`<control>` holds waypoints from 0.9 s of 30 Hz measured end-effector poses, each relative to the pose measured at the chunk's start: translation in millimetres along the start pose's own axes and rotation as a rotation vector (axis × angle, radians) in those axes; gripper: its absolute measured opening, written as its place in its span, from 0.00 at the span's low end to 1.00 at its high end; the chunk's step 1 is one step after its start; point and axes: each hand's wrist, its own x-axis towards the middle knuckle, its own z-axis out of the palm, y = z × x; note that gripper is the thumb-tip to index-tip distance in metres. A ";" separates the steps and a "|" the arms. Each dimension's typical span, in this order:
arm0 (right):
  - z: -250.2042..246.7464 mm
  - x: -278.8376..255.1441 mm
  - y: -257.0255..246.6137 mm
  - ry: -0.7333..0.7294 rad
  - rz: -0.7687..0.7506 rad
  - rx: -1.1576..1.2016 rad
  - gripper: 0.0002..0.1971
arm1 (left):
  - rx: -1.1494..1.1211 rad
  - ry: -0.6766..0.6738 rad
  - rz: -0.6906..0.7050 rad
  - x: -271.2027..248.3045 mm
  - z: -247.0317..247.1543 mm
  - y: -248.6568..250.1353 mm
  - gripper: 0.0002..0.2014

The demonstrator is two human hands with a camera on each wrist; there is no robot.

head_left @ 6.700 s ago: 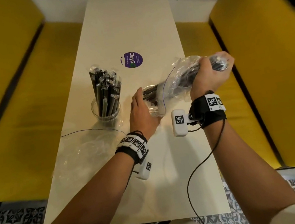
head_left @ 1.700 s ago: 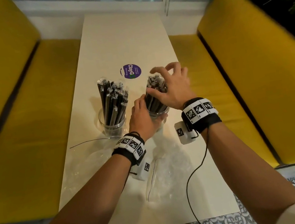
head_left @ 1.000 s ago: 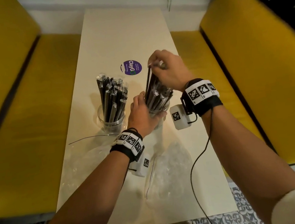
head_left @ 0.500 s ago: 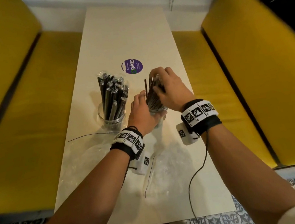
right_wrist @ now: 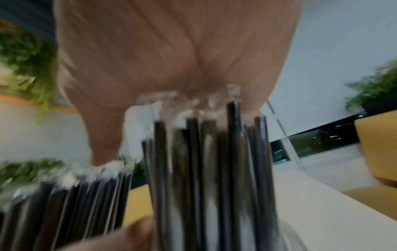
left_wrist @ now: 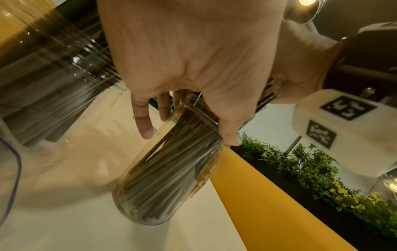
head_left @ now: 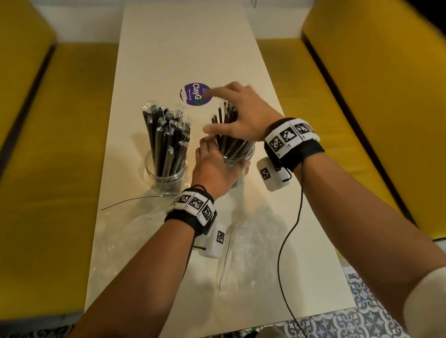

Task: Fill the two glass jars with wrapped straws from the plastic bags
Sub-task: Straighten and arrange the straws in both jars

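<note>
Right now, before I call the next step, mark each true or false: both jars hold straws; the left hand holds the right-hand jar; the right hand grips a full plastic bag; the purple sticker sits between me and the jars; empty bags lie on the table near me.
1. Both jars hold straws: true, the left jar and the right jar.
2. The left hand holds the right jar: true.
3. The right hand grips a full bag: false, it rests over the straw tops.
4. The purple sticker lies nearer than the jars: false, beyond them.
5. Empty bags lie near: true.
</note>
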 end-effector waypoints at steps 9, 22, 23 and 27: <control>-8.1 13.9 4.0 0.134 0.252 0.288 0.14 | -0.028 0.007 0.058 -0.5 -0.7 -5.1 0.52; -1.2 -43.3 4.4 0.041 0.130 0.201 0.52 | -0.025 -0.009 0.037 3.0 1.3 -6.8 0.55; 9.9 -46.8 3.4 0.054 0.124 0.204 0.53 | -0.026 -0.004 0.046 2.9 1.1 -6.8 0.55; 21.8 -42.9 4.2 0.225 0.106 0.375 0.34 | -0.024 0.010 0.055 4.6 1.7 -6.0 0.53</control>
